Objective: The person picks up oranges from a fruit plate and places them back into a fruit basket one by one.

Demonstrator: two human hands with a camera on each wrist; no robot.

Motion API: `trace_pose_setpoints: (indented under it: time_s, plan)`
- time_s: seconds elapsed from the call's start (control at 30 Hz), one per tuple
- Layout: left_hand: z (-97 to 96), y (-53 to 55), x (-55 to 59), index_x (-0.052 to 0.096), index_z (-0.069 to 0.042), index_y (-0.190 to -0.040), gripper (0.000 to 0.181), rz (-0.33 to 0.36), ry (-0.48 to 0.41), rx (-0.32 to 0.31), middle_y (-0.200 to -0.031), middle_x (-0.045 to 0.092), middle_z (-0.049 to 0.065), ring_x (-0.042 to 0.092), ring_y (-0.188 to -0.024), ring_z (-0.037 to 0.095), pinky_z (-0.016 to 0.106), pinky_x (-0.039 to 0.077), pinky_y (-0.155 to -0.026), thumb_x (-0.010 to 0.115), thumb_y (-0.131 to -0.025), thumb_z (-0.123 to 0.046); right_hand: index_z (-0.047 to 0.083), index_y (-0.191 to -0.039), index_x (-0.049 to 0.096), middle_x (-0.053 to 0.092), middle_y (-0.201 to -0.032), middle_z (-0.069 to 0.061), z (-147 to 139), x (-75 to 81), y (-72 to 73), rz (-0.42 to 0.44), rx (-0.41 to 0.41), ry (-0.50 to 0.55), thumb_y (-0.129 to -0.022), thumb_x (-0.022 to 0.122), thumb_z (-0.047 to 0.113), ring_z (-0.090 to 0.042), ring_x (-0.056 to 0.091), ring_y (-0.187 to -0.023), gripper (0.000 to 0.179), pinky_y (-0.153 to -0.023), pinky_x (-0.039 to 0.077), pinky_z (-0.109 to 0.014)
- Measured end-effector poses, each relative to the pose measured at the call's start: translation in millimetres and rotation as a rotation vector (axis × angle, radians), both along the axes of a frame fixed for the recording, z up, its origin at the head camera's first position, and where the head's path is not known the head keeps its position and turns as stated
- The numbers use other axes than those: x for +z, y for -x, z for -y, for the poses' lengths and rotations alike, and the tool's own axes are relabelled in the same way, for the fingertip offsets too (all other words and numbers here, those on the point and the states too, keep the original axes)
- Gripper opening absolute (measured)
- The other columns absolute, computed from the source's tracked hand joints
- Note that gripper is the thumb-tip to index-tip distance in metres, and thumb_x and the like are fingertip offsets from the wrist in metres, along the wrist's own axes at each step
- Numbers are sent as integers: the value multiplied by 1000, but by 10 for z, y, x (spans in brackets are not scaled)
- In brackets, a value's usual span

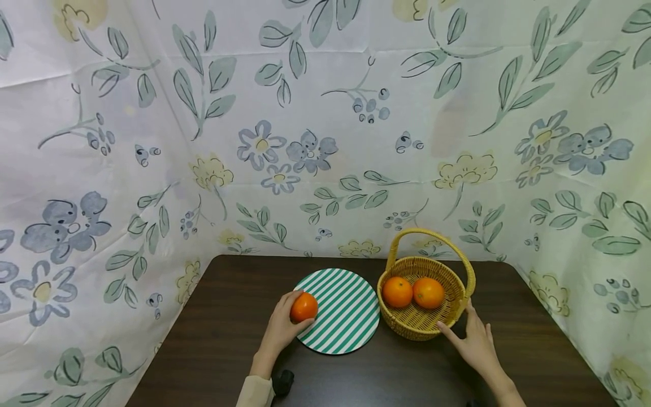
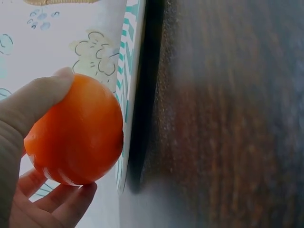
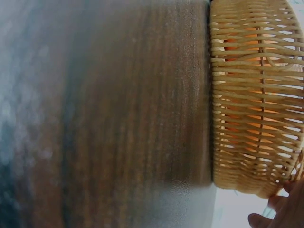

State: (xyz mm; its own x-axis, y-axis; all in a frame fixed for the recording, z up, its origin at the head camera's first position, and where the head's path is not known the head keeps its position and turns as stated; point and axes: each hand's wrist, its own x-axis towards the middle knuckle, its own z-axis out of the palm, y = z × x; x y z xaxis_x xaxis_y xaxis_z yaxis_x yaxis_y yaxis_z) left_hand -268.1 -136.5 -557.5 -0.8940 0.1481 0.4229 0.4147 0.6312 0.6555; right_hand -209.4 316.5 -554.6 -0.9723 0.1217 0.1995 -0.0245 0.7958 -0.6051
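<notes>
My left hand (image 1: 282,325) holds a smooth, round orange fruit (image 1: 304,307), its thumb on one side and fingertips on the other. The fruit sits over the left edge of a round, green-and-white striped plate (image 1: 338,311); in the left wrist view, the fruit (image 2: 78,133) comes right up against the plate's surface. A yellow wicker basket (image 1: 414,333) with a tall handle stands to the right of the plate, with two oranges (image 1: 428,293) inside. My right hand (image 1: 475,342) touches the basket's near right side, thumb at the rim and fingers spread along the wall.
Everything stands on a dark brown wooden table (image 1: 229,316). A white cloth (image 1: 315,113) printed with leaves and flowers hangs behind the table and along both sides. A small black object (image 1: 283,382) is at my left wrist.
</notes>
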Motion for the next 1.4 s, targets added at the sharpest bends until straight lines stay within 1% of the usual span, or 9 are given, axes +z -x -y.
trace_pose_setpoints:
  time_s: [0.23, 0.4, 0.63, 0.7, 0.83, 0.97, 1.13, 1.27, 1.4]
  plan:
    - [-33, -5, -10, 48, -25, -132, 71, 11, -14, -3, -130, 47, 3, 53, -107, 25, 49, 48, -85, 81, -70, -31, 4, -148, -8, 17, -143, -38, 8, 13, -8, 11, 4, 5, -87, 56, 51, -56, 21, -127, 100, -99, 0, -72]
    - [-82, -18, 0, 48, -28, -131, 70, -4, -9, -14, -128, 48, 2, 54, -105, 23, 46, 49, -84, 81, -70, -33, 4, -148, -9, 17, -143, -39, 3, 3, -4, 14, 2, 7, -87, 56, 51, -56, 20, -127, 101, -99, -1, -72]
    - [-140, -52, 25, 48, -19, -132, 71, -46, -1, -40, -129, 49, 5, 56, -104, 24, 45, 51, -82, 81, -70, -32, 4, -148, -9, 18, -143, -39, 11, -4, -27, 4, 0, 7, -87, 57, 50, -57, 21, -127, 101, -100, -1, -72]
    - [-162, -55, 30, 48, -20, -132, 71, -61, -8, -46, -128, 49, 5, 56, -104, 24, 44, 52, -80, 81, -70, -31, 4, -148, -9, 18, -143, -38, 13, 5, -30, 2, 4, 8, -87, 57, 50, -57, 20, -127, 101, -100, -1, -71]
    - [-206, -54, 36, 48, -23, -132, 72, -67, -27, -46, -128, 49, 4, 57, -103, 23, 44, 52, -80, 82, -69, -29, 3, -148, -6, 18, -144, -37, 12, 16, -25, -14, 7, 2, -87, 57, 49, -56, 20, -127, 99, -100, 0, -72]
    - [-244, -51, 44, 49, -21, -131, 72, -60, -33, -43, -128, 49, 4, 57, -104, 24, 45, 51, -82, 82, -68, -29, 2, -148, -4, 18, -144, -37, 5, 14, -18, -16, 8, -3, -87, 57, 49, -56, 21, -127, 98, -100, 0, -72]
    - [-293, -51, 66, 48, -24, -132, 71, -37, -14, -41, -129, 48, 3, 56, -105, 22, 45, 50, -83, 81, -70, -33, 1, -148, -2, 15, -145, -36, 1, 16, -14, -16, 11, 6, -87, 57, 49, -56, 20, -128, 97, -100, 0, -72]
    - [-337, -77, 94, 48, -21, -132, 71, -20, -8, -50, -130, 48, 4, 56, -106, 23, 45, 50, -84, 80, -71, -35, 1, -148, -1, 12, -147, -34, 2, 15, -12, -23, 13, 11, -88, 57, 48, -56, 19, -128, 96, -99, -1, -72]
    - [-383, -96, 107, 49, -18, -131, 71, -30, -17, -65, -129, 49, 5, 56, -106, 23, 45, 50, -85, 80, -70, -34, 1, -148, -1, 13, -147, -34, 1, 10, -11, -27, 9, 9, -87, 57, 48, -56, 19, -128, 96, -99, 0, -72]
